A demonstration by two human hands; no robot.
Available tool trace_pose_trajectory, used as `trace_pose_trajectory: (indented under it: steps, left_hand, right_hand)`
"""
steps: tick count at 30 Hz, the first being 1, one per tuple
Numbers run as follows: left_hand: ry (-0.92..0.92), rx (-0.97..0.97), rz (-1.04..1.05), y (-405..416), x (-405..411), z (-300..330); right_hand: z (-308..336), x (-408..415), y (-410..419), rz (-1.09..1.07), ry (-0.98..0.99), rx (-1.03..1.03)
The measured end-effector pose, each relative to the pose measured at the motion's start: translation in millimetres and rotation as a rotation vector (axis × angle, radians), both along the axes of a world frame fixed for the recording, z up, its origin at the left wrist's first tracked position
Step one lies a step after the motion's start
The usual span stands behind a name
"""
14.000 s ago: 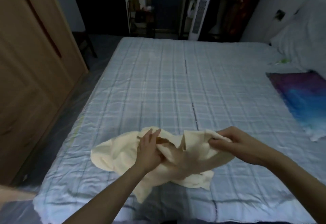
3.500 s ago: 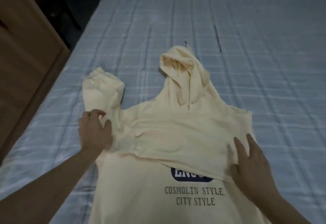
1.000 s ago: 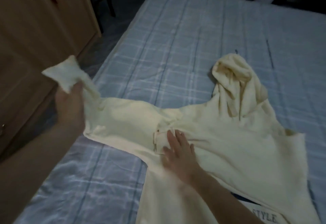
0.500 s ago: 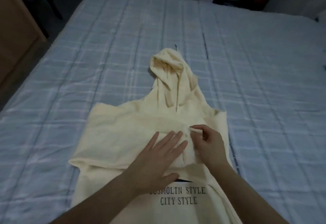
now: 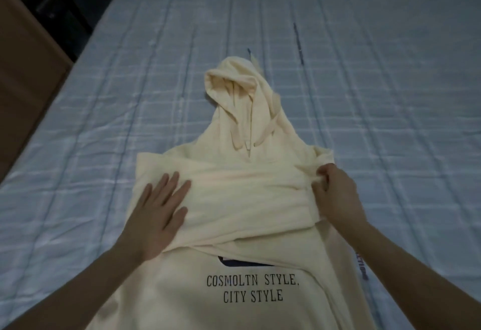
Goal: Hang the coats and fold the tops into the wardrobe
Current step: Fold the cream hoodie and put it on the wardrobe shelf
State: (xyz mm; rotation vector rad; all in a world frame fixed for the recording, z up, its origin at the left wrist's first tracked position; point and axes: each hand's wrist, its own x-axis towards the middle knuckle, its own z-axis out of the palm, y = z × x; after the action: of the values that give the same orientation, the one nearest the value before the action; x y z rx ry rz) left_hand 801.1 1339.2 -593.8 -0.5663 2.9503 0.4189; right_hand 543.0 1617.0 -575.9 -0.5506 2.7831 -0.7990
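Note:
A cream hoodie (image 5: 244, 285) lies front-up on the bed, its hood (image 5: 234, 90) pointing away from me. Dark print on the chest reads "COSMOLTN STYLE. CITY STYLE". Both sleeves are folded across the chest in a band. My left hand (image 5: 156, 215) rests flat, fingers spread, on the left end of that band. My right hand (image 5: 335, 194) pinches the fabric at the hoodie's right shoulder edge.
The bed (image 5: 390, 95) has a pale blue checked cover and stretches well beyond the hoodie on all sides. A wooden wardrobe (image 5: 23, 69) stands at the left, with a dark floor gap between it and the bed.
Half a second ago both hands met at the middle of the folded sleeves. Since then the left hand slid left and flattened, and the right moved to the right shoulder edge.

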Motion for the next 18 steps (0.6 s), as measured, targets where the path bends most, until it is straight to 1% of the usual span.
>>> trace_pose_trajectory:
  steps: [1,3,4,5,7,9,10,13,14,15,16,18]
  left_hand:
    - [-0.037,-0.010,0.000,-4.9,2.5,-5.7]
    - [-0.139,-0.007,-0.017,-9.4,1.6,-10.6]
    - [-0.147,-0.011,-0.011,-8.9,-3.7,-6.9]
    - [-0.112,-0.026,0.004,-7.0,-9.9,0.0]
    - [-0.028,-0.085,0.014,-3.9,-19.8,14.6]
    - [0.030,-0.126,-0.015,-1.9,-25.1,21.3]
    - [0.043,-0.134,-0.032,-1.4,-26.2,20.1]
    - [0.020,-0.149,-0.050,-3.5,-24.6,8.7]
    - [0.005,-0.152,-0.037,-4.4,-23.4,3.1]
    - [-0.010,-0.159,-0.022,-4.7,-22.2,-1.3]
    - [-0.020,-0.165,-0.012,-4.6,-20.9,-5.3]
    - [-0.029,-0.171,-0.002,-3.9,-18.6,-10.1]
  right_hand:
    - [-3.6,3.0,-0.5,0.034,0.004,0.121]
    - [-9.2,8.3,-3.9,0.107,0.167,0.300]
    - [-7.9,12.0,-7.8,0.135,0.264,0.325]
    - [-5.7,15.7,-12.3,0.162,0.333,0.296]
    - [-3.5,20.6,-18.8,0.203,0.382,0.192]
    - [-5.8,19.0,-16.5,0.189,0.322,0.202]
    - [-7.2,13.6,-12.4,0.126,0.261,0.210]
    - [5.6,-11.1,7.7,-0.213,-0.016,0.144]
    - [8.1,-16.3,13.6,-0.264,-0.137,0.131]
    - [7.7,-18.7,17.3,-0.234,-0.231,0.161]
    - [3.8,-20.3,21.4,-0.170,-0.267,0.189]
    - [-0.7,-23.2,24.4,-0.159,-0.254,0.149]
